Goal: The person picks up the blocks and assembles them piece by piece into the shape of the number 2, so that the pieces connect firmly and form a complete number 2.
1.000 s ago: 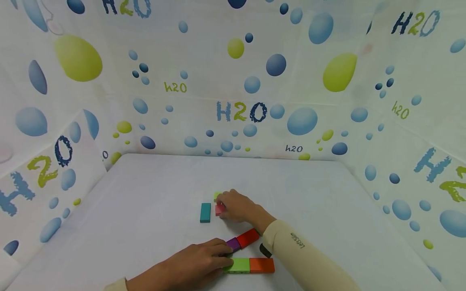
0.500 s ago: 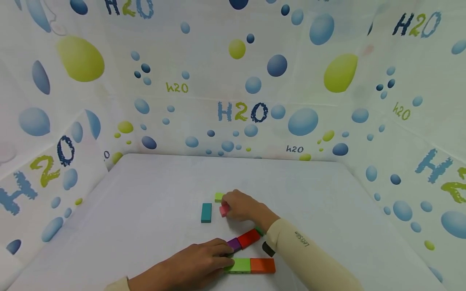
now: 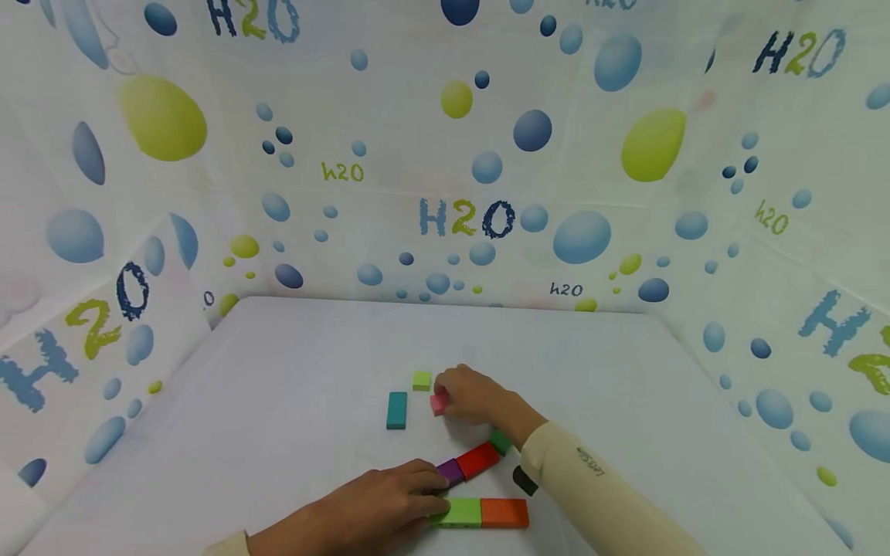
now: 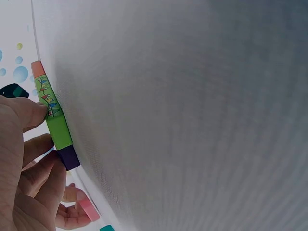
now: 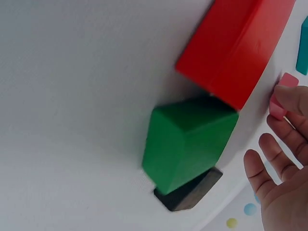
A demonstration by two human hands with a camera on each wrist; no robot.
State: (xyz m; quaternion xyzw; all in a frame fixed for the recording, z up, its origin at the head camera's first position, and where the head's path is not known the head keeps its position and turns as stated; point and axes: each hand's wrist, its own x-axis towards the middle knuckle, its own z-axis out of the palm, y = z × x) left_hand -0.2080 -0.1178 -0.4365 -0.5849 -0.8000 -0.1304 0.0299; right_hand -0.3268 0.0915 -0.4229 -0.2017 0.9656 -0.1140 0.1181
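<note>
My right hand (image 3: 476, 396) pinches a small pink block (image 3: 437, 405) between thumb and fingers, just above or on the table. In the right wrist view its other fingers (image 5: 257, 168) spread loosely. My left hand (image 3: 389, 498) rests at the near row, fingertips touching a purple block (image 3: 450, 471) and a light green block (image 3: 464, 513). The left wrist view shows bunting printed on the light green block's side (image 4: 48, 96). An orange block (image 3: 504, 513) adjoins it; a red block (image 3: 477, 461) adjoins the purple one. The row's left end is hidden under my hand.
A teal block (image 3: 397, 410) and a yellow-green block (image 3: 422, 381) lie left of my right hand. Near my right wrist are a green block (image 5: 187, 139) and a black block (image 5: 190, 192). A patterned curtain (image 3: 445, 154) surrounds the white table (image 3: 313, 355).
My right hand has drawn the pink block a little right, away from the yellow-green and teal blocks. More of the green block shows. My left hand stays in place.
</note>
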